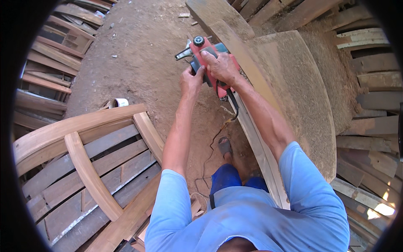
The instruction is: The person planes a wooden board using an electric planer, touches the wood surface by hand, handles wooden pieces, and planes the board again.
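Observation:
A red electric hand planer (196, 51) with a black knob is in both my hands, in front of me at the left edge of the workbench (302, 84). My right hand (223, 68) is closed around its dark rear handle, the thumb lying forward on top. My left hand (192, 80) grips the dark side part of the planer, its fingers partly hidden. Under and behind the tool, a long pale board (257, 140) runs along the bench edge back toward my body. The planer's underside is hidden. A black cord (235, 110) hangs from its rear.
At the left stands a wooden frame (90, 172) with curved-looking rails. Stacked boards (52, 63) line the left side, and more planks (373, 101) lie at the right. The power cable (204, 166) trails over the dirt floor near my foot (225, 145). A white cup-like container (121, 102) sits behind the frame.

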`<state>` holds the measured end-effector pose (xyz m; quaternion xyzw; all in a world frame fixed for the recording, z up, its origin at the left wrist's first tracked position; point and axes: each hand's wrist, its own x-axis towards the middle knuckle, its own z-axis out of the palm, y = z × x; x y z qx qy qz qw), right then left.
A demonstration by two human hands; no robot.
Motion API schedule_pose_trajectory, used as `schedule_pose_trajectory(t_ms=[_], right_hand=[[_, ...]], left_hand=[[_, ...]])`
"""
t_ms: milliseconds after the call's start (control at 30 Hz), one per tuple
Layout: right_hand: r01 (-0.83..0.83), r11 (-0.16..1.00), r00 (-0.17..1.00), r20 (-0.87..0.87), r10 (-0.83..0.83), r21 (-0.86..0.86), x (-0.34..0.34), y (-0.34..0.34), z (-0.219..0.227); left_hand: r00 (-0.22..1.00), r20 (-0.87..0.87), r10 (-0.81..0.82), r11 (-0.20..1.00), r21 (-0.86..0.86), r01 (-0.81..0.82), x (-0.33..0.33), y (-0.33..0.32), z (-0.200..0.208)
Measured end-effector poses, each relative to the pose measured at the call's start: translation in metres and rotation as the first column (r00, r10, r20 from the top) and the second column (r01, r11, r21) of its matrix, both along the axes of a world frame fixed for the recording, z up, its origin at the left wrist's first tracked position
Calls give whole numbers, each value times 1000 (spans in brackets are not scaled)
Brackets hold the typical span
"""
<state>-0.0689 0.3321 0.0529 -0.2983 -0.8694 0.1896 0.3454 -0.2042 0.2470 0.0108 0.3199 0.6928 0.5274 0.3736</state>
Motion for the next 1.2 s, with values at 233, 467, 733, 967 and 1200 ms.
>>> schedule_pose_trajectory(t_ms=[233, 467, 733, 967, 1200], right_hand=[[79, 561, 994, 19, -112, -824, 72, -105, 44], [95, 377, 986, 35, -165, -921, 149, -192, 39], [-19, 831, 998, -60, -17, -556, 37, -70, 10], [-8, 985, 997, 69, 20, -173, 19, -28, 0], [154, 461, 982, 85, -167, -874, 129, -177, 35]], left_hand=[[989, -147, -3, 994, -108, -13, 74, -105, 11], [998, 5, 66, 995, -78, -66, 160, -193, 6], [994, -56, 95, 995, -8, -96, 41, -72, -13], [999, 52, 13, 997, 74, -17, 15, -26, -20], [998, -59, -1, 997, -82, -4, 127, -174, 8]])
